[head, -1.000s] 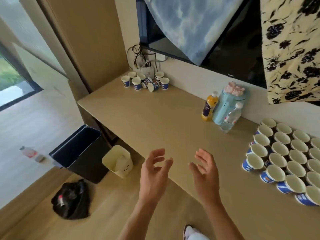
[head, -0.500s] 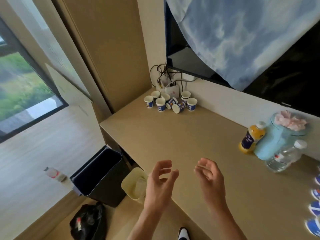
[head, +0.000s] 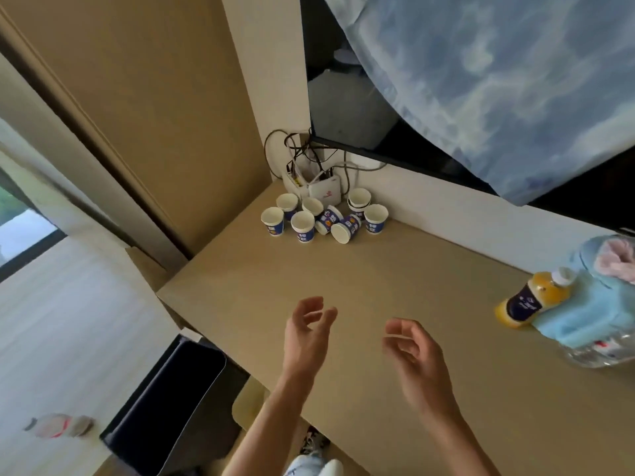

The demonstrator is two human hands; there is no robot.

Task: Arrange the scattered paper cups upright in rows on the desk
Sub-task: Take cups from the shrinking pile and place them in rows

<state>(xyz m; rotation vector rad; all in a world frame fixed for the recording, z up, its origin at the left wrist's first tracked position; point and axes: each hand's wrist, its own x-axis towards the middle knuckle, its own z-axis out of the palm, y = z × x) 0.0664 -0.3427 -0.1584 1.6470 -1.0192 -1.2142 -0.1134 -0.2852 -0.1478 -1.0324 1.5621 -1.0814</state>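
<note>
Both grips, left hand (head: 307, 333) and right hand (head: 414, 352), released, empty; blue-and-white paper cups (head: 324, 218) at twelve o'clock on the tan bench (head: 360, 290) look light, crushable; pinch sidewalls gently.

Both hands (head: 307, 333) (head: 414, 355) hover empty, fingers loosely curled.

**View swings toward the corner cups; arranged rows drop out of sight**

The cluster of blue-and-white paper cups (head: 323, 218) in the desk's far corner, small and distant a second ago, now sits much nearer the middle of the view and looks larger. The rows of upright cups that lay to the right of the orange juice bottle (head: 525, 298) a second ago have left the frame, and that bottle has slid to the right edge. The open left hand (head: 307, 333) and open right hand (head: 410, 352) have moved forward over the tan wooden desk (head: 395, 276), toward the cup cluster, and stand wider apart than before.
</note>
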